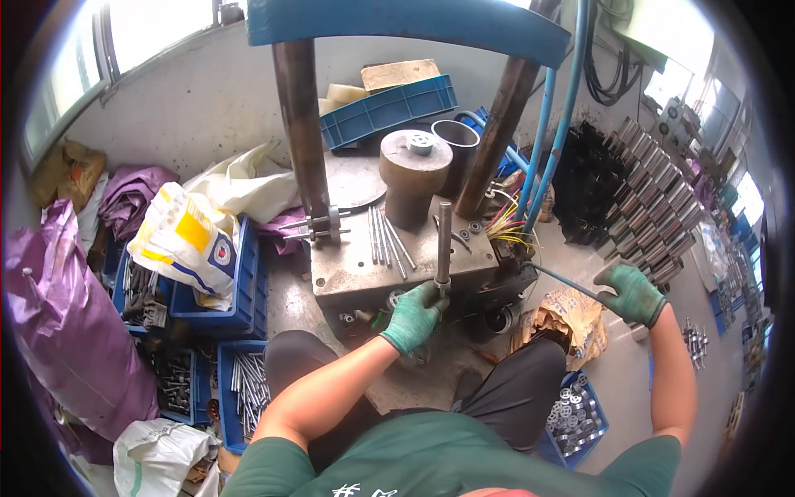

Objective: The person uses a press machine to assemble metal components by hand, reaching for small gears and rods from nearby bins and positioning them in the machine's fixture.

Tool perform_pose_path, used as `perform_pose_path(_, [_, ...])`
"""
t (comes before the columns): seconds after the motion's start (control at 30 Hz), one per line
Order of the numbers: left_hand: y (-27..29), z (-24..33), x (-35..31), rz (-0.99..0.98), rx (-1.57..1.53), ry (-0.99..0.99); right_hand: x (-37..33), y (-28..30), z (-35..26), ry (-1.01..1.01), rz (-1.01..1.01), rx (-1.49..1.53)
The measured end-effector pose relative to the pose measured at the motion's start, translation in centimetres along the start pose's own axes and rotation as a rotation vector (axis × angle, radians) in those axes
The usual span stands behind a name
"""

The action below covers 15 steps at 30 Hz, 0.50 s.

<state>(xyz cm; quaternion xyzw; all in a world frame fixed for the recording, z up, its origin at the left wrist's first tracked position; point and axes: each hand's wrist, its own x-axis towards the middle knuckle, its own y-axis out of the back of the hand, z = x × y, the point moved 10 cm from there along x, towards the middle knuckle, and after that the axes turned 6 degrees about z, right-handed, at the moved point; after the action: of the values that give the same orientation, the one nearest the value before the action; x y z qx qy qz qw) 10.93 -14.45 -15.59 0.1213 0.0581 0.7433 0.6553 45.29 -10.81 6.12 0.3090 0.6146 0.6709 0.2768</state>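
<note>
My left hand (pixel 414 317), in a green glove, is closed round the lower end of an upright metal shaft (pixel 445 240) at the front edge of the press bed. A collar shows on the shaft just above the fingers. Out to the right, my gloved right hand (pixel 633 296) is closed on the end of a long thin lever (pixel 567 282), which slopes up leftward to the press. Several thin metal rods (pixel 387 240) lie on the steel bed (pixel 348 277). Behind them stands a thick round ram block (pixel 414 174) with a small wheel-shaped metal part (pixel 420 142) on top.
Blue crates with shafts (pixel 248 389) and dark metal parts (pixel 175 381) stand at my left. A blue bin (pixel 573 418) of small wheel-shaped parts sits by my right knee, near a torn brown bag (pixel 571 323). Stacked metal cylinders (pixel 650 207) fill the far right.
</note>
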Motion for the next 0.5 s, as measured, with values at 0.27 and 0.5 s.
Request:
perform_pose_path(0.27, [6.3, 6.2, 4.1, 0.352, 0.132, -0.427, -4.6, 1.1, 0.2, -0.196, 0.5, -0.116])
perform_pose_path(0.5, [12.6, 16.2, 13.7, 0.382, -0.414, -0.613, 1.0, 7.1, 4.7, -0.137, 0.933, -0.236])
